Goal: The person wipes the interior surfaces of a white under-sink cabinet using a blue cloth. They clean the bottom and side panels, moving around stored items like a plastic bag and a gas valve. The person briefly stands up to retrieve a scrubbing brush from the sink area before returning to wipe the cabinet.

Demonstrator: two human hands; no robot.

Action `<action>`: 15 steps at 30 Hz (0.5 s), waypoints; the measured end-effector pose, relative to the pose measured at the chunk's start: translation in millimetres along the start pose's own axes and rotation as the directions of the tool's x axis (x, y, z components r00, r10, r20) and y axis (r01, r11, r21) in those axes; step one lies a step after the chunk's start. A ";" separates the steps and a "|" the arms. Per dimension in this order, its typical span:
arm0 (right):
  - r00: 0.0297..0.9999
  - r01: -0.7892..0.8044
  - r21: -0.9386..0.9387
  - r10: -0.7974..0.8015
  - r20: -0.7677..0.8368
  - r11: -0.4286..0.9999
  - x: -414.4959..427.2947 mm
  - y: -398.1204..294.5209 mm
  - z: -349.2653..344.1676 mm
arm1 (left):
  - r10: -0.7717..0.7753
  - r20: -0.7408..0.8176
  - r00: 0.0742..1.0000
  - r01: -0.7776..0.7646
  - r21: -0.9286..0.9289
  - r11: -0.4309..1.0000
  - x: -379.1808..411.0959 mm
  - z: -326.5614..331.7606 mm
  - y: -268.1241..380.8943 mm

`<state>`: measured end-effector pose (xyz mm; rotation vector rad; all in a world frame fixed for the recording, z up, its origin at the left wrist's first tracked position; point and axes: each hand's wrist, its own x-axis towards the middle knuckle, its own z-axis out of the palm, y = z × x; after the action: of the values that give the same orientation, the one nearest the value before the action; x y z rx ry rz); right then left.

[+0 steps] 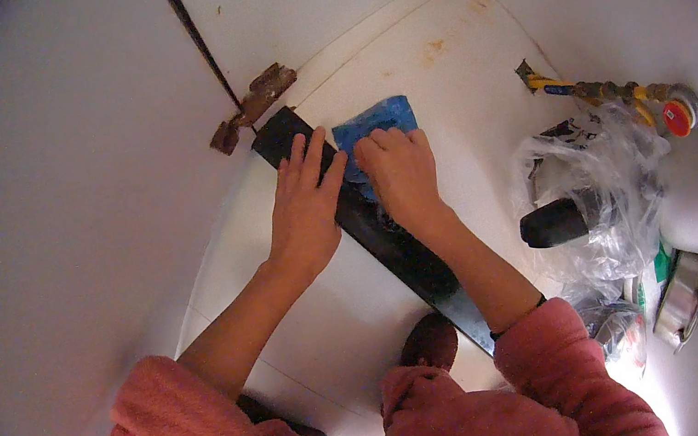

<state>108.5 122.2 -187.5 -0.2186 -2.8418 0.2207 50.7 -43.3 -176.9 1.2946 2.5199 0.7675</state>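
A long black panel (386, 232) lies slantwise across the pale floor, its far end near the wall. My left hand (309, 207) rests on the panel's far part with the fingers spread, gripping nothing. In my right hand (403, 173) is a crumpled blue cloth (377, 118), bunched under curled fingers. The cloth lies over the panel's right edge and partly on the floor. My right forearm hides some of the panel's near part.
A brown ragged strip (261, 97) lies beyond the panel's far end, beside a dark gap (194, 35). At right are yellow piping (649, 91) with a red round fitting (677, 118), a clear plastic bag (621, 170), a black object (553, 224) and a metal container (684, 292).
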 end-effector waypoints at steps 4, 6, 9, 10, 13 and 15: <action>0.995 0.013 -0.030 -0.016 -0.103 0.999 21.0 9.0 5.7 | 0.000 -0.013 1.000 0.001 0.012 1.000 1.7 6.8 -4.4; 0.990 0.031 -0.041 -0.036 -0.134 0.999 25.6 9.6 7.4 | -0.010 -0.011 1.000 0.011 0.029 1.000 2.8 5.7 -3.0; 0.998 0.033 -0.023 -0.034 -0.055 0.999 9.7 0.1 0.8 | -0.026 -0.018 0.999 0.027 0.024 0.999 2.4 3.6 -2.4; 1.000 0.030 -0.009 -0.030 -0.005 1.000 3.7 -3.5 -0.6 | -0.019 -0.028 0.999 0.019 0.026 0.999 1.6 4.2 -3.6; 0.999 0.020 -0.036 -0.021 -0.034 0.999 8.7 -0.9 1.4 | -0.008 -0.041 0.999 0.011 0.062 0.998 1.0 9.7 -8.5; 0.994 0.050 -0.036 -0.053 -0.098 0.998 28.1 5.1 6.9 | -0.014 -0.043 0.999 0.017 0.069 0.997 0.0 11.2 -9.5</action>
<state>80.4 131.1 -187.5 -0.1581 -2.7508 0.1467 48.6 -43.9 -191.4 1.2920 2.6085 0.7180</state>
